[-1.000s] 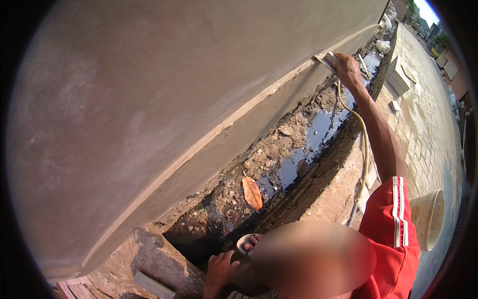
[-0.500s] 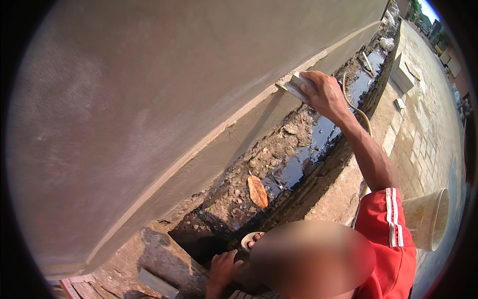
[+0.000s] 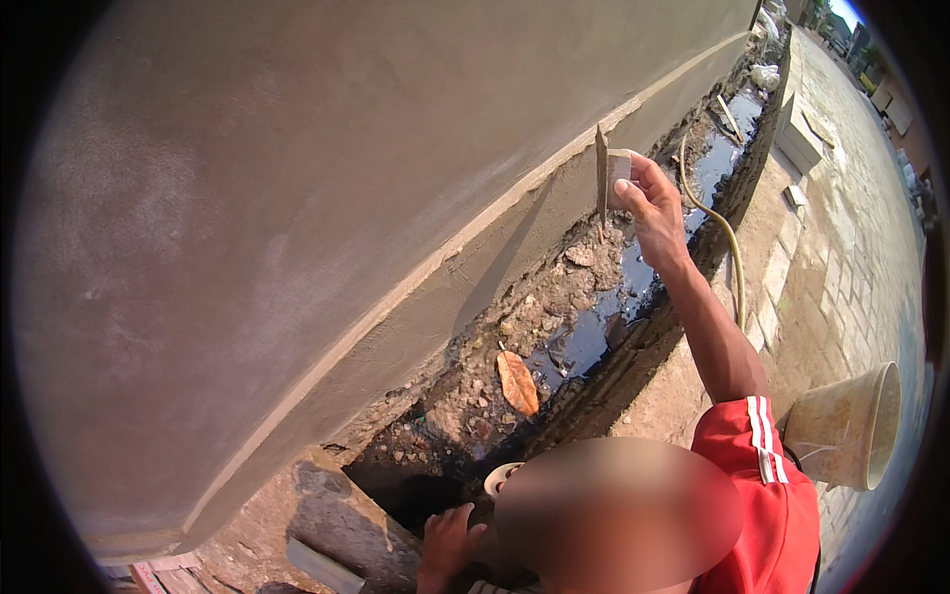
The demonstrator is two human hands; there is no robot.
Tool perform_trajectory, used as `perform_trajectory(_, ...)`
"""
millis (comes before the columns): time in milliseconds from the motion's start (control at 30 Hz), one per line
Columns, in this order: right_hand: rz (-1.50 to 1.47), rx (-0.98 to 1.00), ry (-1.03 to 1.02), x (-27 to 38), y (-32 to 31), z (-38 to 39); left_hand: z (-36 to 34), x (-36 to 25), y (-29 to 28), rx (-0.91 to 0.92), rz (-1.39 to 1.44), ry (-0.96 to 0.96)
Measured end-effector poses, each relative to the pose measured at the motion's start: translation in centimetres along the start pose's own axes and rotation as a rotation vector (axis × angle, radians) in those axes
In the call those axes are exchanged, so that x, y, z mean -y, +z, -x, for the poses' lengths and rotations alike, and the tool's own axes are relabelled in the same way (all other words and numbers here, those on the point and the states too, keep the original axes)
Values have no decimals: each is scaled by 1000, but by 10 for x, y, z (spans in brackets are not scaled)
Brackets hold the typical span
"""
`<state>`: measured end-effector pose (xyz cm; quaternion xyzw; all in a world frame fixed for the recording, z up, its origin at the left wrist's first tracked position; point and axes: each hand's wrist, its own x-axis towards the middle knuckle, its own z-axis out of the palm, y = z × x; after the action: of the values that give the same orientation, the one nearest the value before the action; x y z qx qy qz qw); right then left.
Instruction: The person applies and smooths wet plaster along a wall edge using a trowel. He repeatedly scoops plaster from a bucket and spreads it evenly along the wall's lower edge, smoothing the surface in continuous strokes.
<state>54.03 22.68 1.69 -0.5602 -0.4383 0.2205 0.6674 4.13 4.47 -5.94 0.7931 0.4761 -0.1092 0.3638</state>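
My right hand (image 3: 655, 203) grips a plastering trowel (image 3: 603, 183) by its block-like grey handle. Its thin blade stands nearly upright, seen edge-on, in front of the grey plastered strip (image 3: 524, 233) along the wall's foot. Whether the blade touches that strip, I cannot tell. A narrow pale ledge (image 3: 445, 252) runs above the strip. Low in the picture, my left hand (image 3: 450, 547) rests with fingers loosely extended beside the dark end of the ditch, holding nothing that I can see. A flat grey bar (image 3: 325, 567) lies on the concrete slab (image 3: 341, 515) left of it.
A ditch with dark water (image 3: 584, 337), rubble and a brown leaf (image 3: 517, 382) runs along the wall. A hose (image 3: 727, 233) curves over its right edge. On the paving stand a stained bucket (image 3: 841, 426) and a pale block (image 3: 800, 137). A blurred oval covers the lower middle.
My right hand has turned the trowel from lying slanted at the ledge to nearly upright and edge-on, a little lower. My left hand stays almost where it was.
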Motion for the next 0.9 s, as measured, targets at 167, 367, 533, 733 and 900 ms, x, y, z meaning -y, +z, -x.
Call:
perform_trajectory(167,-271,-212,64,-79,-74,-69,2,-2,-1,-2,22,-11)
perform_trajectory(367,-300,-255,68,-92,-80,-109,-9,-13,-8,13,33,4)
perform_trajectory(533,-332,-214,12,-87,-48,-86,-6,-11,-6,25,16,-26)
perform_trajectory(733,-254,-127,-94,-57,27,-25,-2,-11,-4,26,29,-37)
perform_trajectory(900,-152,-62,-53,-31,85,32,-3,-16,-6,24,19,-18)
